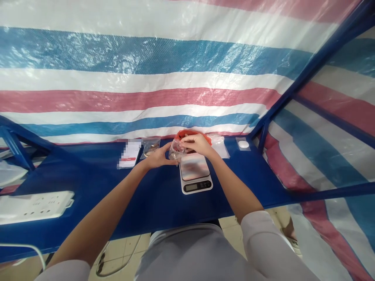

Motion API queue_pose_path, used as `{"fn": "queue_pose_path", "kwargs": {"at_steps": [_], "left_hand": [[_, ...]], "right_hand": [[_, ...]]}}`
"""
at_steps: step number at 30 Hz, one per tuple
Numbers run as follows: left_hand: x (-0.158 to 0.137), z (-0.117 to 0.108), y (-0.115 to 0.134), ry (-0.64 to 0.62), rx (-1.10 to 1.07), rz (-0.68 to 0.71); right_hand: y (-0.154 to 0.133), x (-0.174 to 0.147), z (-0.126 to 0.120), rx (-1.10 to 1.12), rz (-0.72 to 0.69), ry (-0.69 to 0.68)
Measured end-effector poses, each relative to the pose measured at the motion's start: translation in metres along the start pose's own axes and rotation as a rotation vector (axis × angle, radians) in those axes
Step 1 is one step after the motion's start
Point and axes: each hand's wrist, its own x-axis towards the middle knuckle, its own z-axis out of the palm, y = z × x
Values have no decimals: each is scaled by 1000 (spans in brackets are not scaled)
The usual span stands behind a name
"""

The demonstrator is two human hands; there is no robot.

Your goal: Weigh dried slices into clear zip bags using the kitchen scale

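Note:
Between my two hands is a small clear plastic bag (176,153), held just behind and above the left rear of a white digital scale (195,171). My left hand (159,156) grips the bag's left side between thumb and fingers. At the bag's upper right edge, my right hand (199,144) has its fingers closed on the plastic. What the bag contains is too small to make out. Behind my right hand stands a red-orange basket or bowl (209,139), its inside mostly hidden. The scale's metal plate carries no object.
Left of my hands lie a plastic bag with brownish contents (151,146) and a white printed booklet or box (129,154). White sheets or bags (220,146) and a white mouse-like object (243,144) lie to the right. A power strip (36,207) sits at the left front of the blue table (155,203).

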Motion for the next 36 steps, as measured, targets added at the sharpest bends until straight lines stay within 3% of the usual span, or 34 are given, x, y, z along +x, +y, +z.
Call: {"fn": "queue_pose_path", "kwargs": {"at_steps": [4,8,12,16,20,24,29,36], "left_hand": [[5,-9,2,-62,130,-77],[8,-13,-4,-86,77,-51],[9,-16,-9,-32,-22,-83],[14,-22,-1,61,29,-149],[26,-30,15,69,113,-161],[42,-32,29,126,307,-73],[60,-32,37,80,433,-9],[63,-36,30,163,306,-61]], "right_hand": [[-4,1,-8,55,0,10],[1,-1,-15,61,32,74],[14,-2,-21,114,50,147],[28,-1,-27,152,46,272],[30,-1,-32,120,-23,422],[23,2,-31,35,-29,388],[32,14,-34,21,-24,382],[57,23,-45,189,44,367]]}}
